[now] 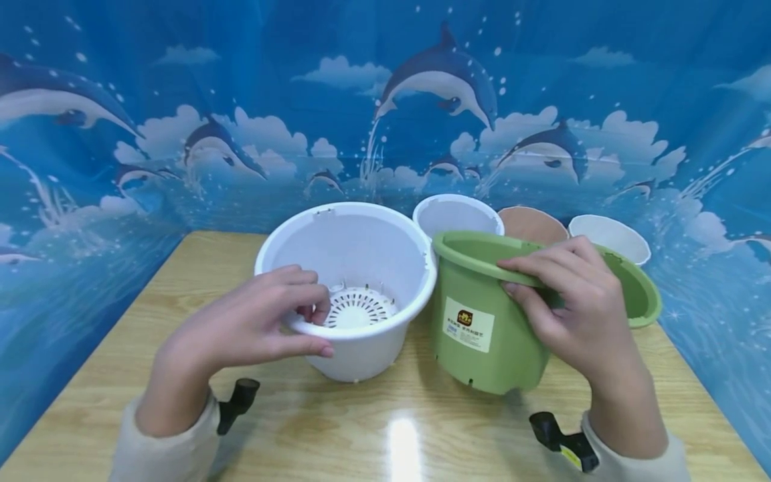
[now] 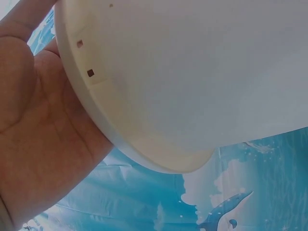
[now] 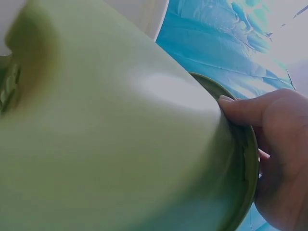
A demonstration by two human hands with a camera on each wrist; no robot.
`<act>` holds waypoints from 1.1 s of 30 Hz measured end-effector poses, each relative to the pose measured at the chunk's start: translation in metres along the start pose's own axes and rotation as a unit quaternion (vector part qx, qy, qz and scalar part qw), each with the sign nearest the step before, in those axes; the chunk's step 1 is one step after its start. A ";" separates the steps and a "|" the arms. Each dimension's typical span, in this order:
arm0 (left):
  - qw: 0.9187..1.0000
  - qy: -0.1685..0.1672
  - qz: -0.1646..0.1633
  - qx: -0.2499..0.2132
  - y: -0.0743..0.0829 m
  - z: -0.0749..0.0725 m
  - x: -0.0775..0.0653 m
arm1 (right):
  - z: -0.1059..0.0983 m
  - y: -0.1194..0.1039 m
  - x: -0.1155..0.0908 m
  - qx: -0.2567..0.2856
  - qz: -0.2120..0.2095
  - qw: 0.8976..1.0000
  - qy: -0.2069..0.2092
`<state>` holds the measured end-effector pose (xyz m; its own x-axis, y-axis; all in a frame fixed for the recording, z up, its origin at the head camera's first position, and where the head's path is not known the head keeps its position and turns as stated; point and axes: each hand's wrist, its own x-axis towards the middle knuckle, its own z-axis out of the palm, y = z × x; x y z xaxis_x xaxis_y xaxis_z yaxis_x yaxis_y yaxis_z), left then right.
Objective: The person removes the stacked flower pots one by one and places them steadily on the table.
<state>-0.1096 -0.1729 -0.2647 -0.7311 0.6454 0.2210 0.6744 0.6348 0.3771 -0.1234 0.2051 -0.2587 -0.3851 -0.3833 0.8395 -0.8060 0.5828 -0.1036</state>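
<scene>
My left hand (image 1: 259,318) grips the near left rim of a large white plastic pot (image 1: 367,351), fingers inside and thumb outside. The pot has a slotted base; its rim (image 2: 101,120) lies against the palm in the left wrist view. My right hand (image 1: 578,301) pinches the near rim of a green plastic pot (image 1: 500,361) with a white label, thumb below the rim. This green pot is tilted; whether its base touches the table I cannot tell. More green rim (image 1: 647,301) shows right of the hand, the join hidden behind it.
Behind stand a smaller white pot (image 1: 458,213), a brown pot (image 1: 533,224) and a white bowl-shaped pot (image 1: 608,237). All are on a wooden table (image 1: 337,435). A blue dolphin-print curtain (image 1: 271,80) hangs around the table's back and sides.
</scene>
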 end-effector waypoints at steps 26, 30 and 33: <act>1.000 -0.002 -0.002 -0.002 0.001 0.000 0.000 | 0.000 -0.009 -0.008 0.056 0.081 0.925 -0.366; 1.000 0.000 -0.002 0.000 0.001 0.000 0.000 | -0.002 -0.011 -0.009 0.114 0.128 0.881 -0.441; 1.000 0.000 -0.002 0.000 0.001 0.000 0.000 | -0.003 -0.009 -0.011 0.147 0.163 0.852 -0.476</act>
<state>-0.1089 -0.1724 -0.2646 -0.7344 0.6423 0.2193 0.6709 0.6383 0.3775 -0.1109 0.2062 -0.2654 -0.6867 -0.7246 -0.0582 -0.6106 0.6183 -0.4949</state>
